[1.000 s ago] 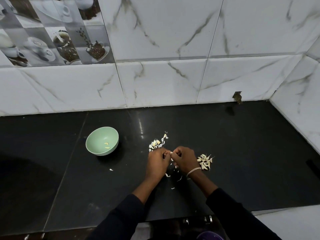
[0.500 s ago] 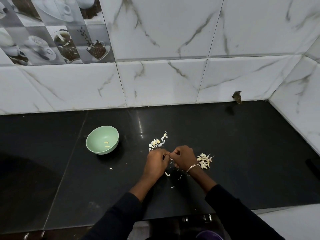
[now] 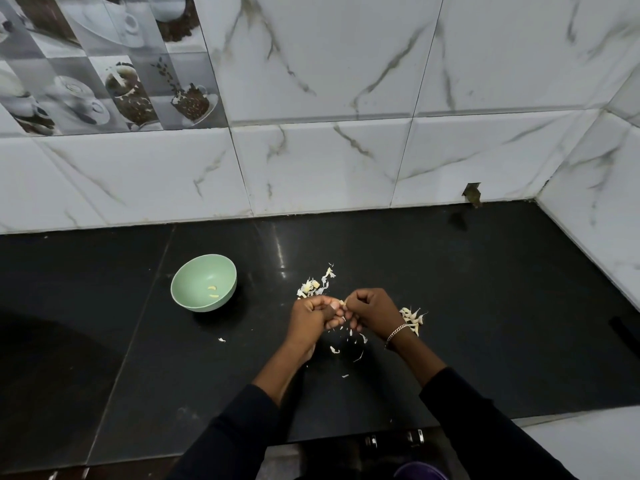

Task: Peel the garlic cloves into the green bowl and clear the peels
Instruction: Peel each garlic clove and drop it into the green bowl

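Together, left hand (image 3: 313, 315) and right hand (image 3: 372, 308) grip one garlic clove (image 3: 342, 303); green bowl (image 3: 203, 283) sits apart.

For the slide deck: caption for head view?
Both hands peel a garlic clove over the black counter, green bowl nearby.

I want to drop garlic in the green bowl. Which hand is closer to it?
Left. The left hand is just right of the green bowl; the right hand sits farther right, beyond the left one.
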The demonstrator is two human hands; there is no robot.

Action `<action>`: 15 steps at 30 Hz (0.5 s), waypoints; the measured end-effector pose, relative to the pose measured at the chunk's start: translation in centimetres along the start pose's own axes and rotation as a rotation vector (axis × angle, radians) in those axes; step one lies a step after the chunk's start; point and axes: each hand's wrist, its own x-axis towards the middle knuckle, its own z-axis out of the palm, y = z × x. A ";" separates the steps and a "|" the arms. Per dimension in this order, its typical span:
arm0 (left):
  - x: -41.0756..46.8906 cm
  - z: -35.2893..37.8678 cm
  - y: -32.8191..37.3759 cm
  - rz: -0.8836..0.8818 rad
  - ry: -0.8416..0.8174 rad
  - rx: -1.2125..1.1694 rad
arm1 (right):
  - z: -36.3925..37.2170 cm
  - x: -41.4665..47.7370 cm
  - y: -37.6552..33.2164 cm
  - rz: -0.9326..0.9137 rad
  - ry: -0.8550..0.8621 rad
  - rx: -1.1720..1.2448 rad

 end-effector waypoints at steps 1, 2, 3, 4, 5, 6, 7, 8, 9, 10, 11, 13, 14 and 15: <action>-0.1 0.1 0.1 -0.019 0.007 -0.023 | 0.0 0.0 0.0 0.001 0.000 -0.003; -0.2 0.3 0.2 -0.039 0.015 -0.039 | -0.1 0.0 0.0 0.002 0.000 -0.007; -0.2 0.4 0.2 -0.057 0.020 -0.050 | -0.1 0.0 0.0 0.004 0.000 -0.010; -0.3 0.5 0.3 -0.074 0.023 -0.056 | -0.1 0.0 0.0 0.005 -0.001 -0.013; -0.4 0.6 0.3 -0.090 0.025 -0.062 | -0.1 0.0 0.0 0.007 0.001 -0.018; -0.4 0.7 0.4 -0.104 0.029 -0.066 | -0.1 -0.1 0.0 0.007 0.005 -0.026; -0.4 0.8 0.4 -0.116 0.033 -0.072 | 0.0 -0.2 0.0 0.007 0.009 -0.034; -0.4 0.8 0.5 -0.129 0.038 -0.085 | -0.1 -0.2 0.0 0.008 0.011 -0.044; -0.3 0.8 0.6 -0.139 0.045 -0.100 | 0.0 -0.3 0.0 0.008 0.011 -0.055; -0.3 0.8 0.7 -0.145 0.050 -0.114 | 0.0 -0.4 0.1 0.010 0.010 -0.068; -0.2 0.8 0.8 -0.148 0.055 -0.122 | 0.0 -0.4 0.1 0.014 0.008 -0.078; -0.1 0.8 1.0 -0.151 0.067 -0.127 | -0.1 -0.6 0.4 0.035 0.010 -0.116; 0.0 0.7 1.0 -0.152 0.069 -0.124 | 0.0 -0.6 0.6 0.053 0.012 -0.152; 0.0 0.7 1.0 -0.151 0.068 -0.120 | 0.0 -0.5 0.7 0.078 0.012 -0.190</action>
